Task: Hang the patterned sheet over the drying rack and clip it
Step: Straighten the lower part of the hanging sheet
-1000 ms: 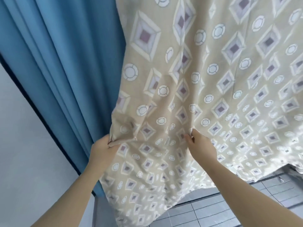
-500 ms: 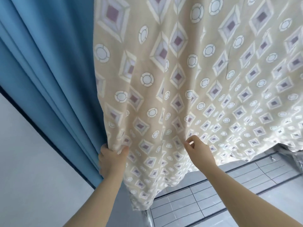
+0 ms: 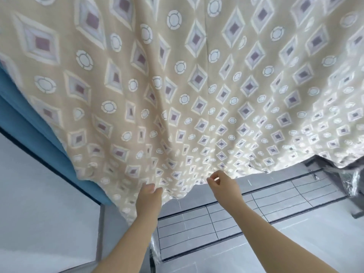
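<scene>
The beige patterned sheet [image 3: 197, 85], printed with diamonds and circles, hangs down from above and fills most of the head view. What it hangs from is hidden above the frame. My left hand [image 3: 149, 194] reaches up to the sheet's lower hem, fingers fairly straight, fingertips touching the fabric edge. My right hand [image 3: 218, 182] sits just under the hem further right, fingers loosely curled, thumb and forefinger close together with nothing plainly between them. No clip is in view.
A blue curtain [image 3: 29, 123] hangs behind the sheet at the left, beside a white wall [image 3: 39, 203]. Grey tiles [image 3: 197, 223] run below the hem. Something shiny and crinkled [image 3: 350, 180] sits at the right edge.
Both hands have slid down the sheet to its lower hem. The left hand has loosened its grip on the side edge and the right has let go of its pinch. The sheet now hangs flatter.
</scene>
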